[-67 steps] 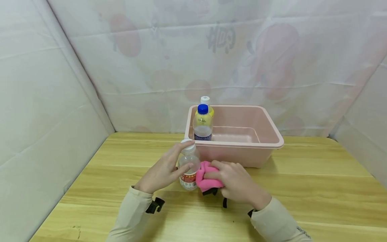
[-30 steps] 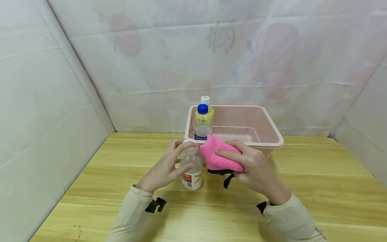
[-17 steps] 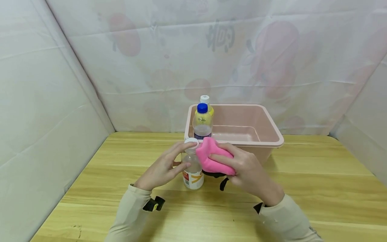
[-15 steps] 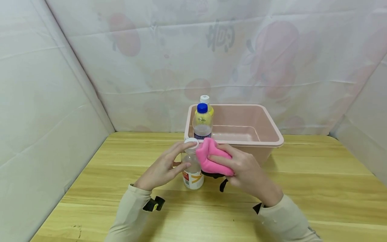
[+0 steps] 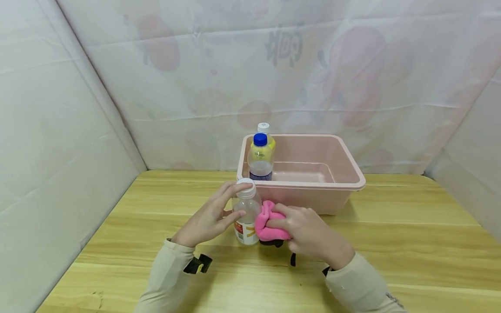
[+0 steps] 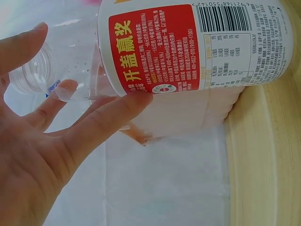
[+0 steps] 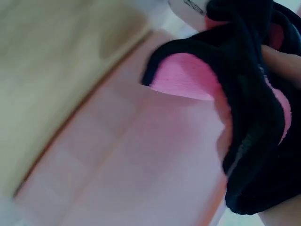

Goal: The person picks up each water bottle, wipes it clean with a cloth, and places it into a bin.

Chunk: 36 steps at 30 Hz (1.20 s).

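A clear plastic bottle (image 5: 250, 208) with a white cap and a red-and-white label stands upright on the table in front of the tub. My left hand (image 5: 213, 215) holds it from the left, one finger over the cap and the thumb along its side. In the left wrist view the thumb touches the top edge of the bottle's label (image 6: 155, 52). My right hand (image 5: 309, 230) grips a bunched pink cloth (image 5: 270, 226) with black edging against the bottle's right side. The right wrist view shows the black underside of the cloth (image 7: 254, 99).
Just behind the hands sits a pale pink plastic tub (image 5: 301, 184). At its left end stand a blue-capped bottle (image 5: 260, 158) and a white-capped bottle (image 5: 264, 127) with yellow on it. Pale fabric walls (image 5: 188, 87) enclose the wooden table (image 5: 129, 248).
Over the last half second the right hand has brought the pink cloth down from the bottle's neck to its label. Compared with the earliest frame, the bottle has turned, showing more white and orange label.
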### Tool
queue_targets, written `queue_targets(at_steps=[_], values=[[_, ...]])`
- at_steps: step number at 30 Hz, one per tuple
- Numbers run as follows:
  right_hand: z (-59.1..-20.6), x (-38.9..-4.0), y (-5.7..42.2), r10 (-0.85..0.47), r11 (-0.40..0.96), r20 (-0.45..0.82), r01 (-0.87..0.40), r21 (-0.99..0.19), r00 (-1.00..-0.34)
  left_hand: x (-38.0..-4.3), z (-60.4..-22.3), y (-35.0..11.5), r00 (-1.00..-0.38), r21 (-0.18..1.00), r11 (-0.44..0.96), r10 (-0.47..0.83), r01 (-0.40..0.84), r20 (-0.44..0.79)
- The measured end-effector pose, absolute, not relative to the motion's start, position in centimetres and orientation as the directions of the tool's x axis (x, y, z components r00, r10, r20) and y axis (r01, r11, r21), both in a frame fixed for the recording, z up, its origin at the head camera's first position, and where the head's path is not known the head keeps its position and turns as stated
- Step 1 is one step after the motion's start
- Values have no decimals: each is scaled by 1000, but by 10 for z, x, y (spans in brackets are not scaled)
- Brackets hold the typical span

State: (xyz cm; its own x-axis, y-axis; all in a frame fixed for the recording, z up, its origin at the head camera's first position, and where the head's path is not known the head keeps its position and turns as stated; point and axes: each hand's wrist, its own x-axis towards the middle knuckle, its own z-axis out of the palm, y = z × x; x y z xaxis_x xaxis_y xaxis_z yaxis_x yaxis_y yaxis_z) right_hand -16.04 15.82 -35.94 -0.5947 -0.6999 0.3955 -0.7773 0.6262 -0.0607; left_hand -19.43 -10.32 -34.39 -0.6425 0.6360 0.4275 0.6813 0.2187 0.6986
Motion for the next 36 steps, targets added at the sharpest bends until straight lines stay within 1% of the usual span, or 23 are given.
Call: queue_targets(at_steps=[4, 7, 10, 13, 16, 19, 21, 24, 25, 28, 31, 34, 36], values=[[-371, -156, 151, -709, 664, 214, -738, -120, -672, -194, -345, -102, -633, 696, 209, 642, 687, 432], [-378, -152, 149, -696, 683, 166, -715, -149, -699, -194, -347, -100, -632, 700, 206, 646, 683, 427], [-380, -151, 148, -685, 689, 178, -708, -155, -706, -193, -348, -100, -638, 703, 211, 644, 679, 423], [-381, -152, 148, -692, 681, 186, -716, -153, -698, -193, -348, -101, -640, 699, 219, 642, 681, 423], [-379, -154, 149, -699, 677, 201, -725, -124, -687, -193, -348, -102, -640, 697, 222, 642, 682, 422], [-375, -156, 152, -694, 678, 239, -728, -101, -679, -193, -348, -102, -642, 701, 222, 643, 678, 418], [-370, -156, 154, -680, 680, 278, -725, -106, -678, -193, -347, -103, -641, 699, 223, 644, 680, 418], [-360, -155, 156, -651, 661, 389, -739, -130, -652, -193, -347, -103, -637, 697, 221, 648, 683, 419], [-357, -155, 157, -639, 650, 439, -749, -132, -632, -194, -347, -104, -636, 695, 221, 649, 684, 419], [-348, -156, 158, -584, 609, 604, -785, -114, -542, -194, -346, -104, -631, 689, 222, 651, 690, 422], [-344, -158, 157, -521, 570, 728, -816, -92, -446, -195, -345, -105, -632, 686, 227, 651, 692, 422], [-343, -159, 156, -490, 543, 775, -835, -85, -398, -195, -344, -105, -637, 691, 231, 650, 685, 414], [-343, -159, 155, -488, 536, 778, -840, -90, -395, -195, -344, -105, -642, 693, 238, 649, 680, 408]])
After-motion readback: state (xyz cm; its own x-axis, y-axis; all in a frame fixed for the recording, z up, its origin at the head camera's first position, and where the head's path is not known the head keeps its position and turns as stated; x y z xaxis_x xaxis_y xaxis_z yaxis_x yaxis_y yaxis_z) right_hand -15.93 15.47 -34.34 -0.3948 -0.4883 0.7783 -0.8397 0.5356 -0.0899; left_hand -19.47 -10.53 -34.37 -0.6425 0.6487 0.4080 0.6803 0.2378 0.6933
